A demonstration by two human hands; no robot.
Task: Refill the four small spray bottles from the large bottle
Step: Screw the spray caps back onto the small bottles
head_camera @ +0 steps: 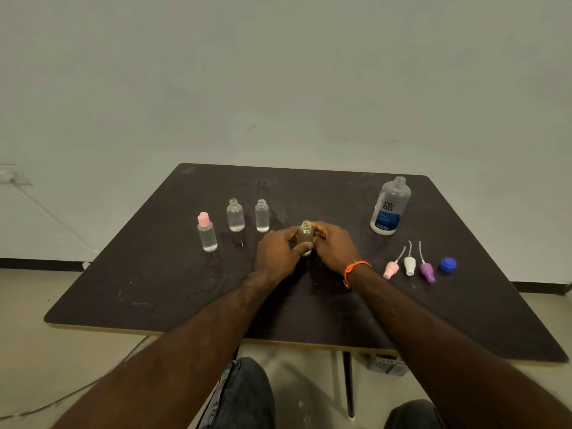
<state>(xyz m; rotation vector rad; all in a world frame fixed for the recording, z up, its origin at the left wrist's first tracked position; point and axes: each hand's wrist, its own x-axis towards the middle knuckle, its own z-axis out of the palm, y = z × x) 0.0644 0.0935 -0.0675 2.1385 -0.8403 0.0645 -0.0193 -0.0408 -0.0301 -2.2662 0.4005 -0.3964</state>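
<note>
Dark table [154, 289], left hand [275, 253] and right hand [332, 249] both gripping uncapped small bottle [306, 233], upright

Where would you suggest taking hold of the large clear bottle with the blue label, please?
Grip the large clear bottle with the blue label round its wide labelled body, below the shoulder, with the right hand coming from the near side. It stands upright and uncapped at the table's far right, so a neck grip would block pouring. The loose spray heads lie nearer; reach over them.
</note>
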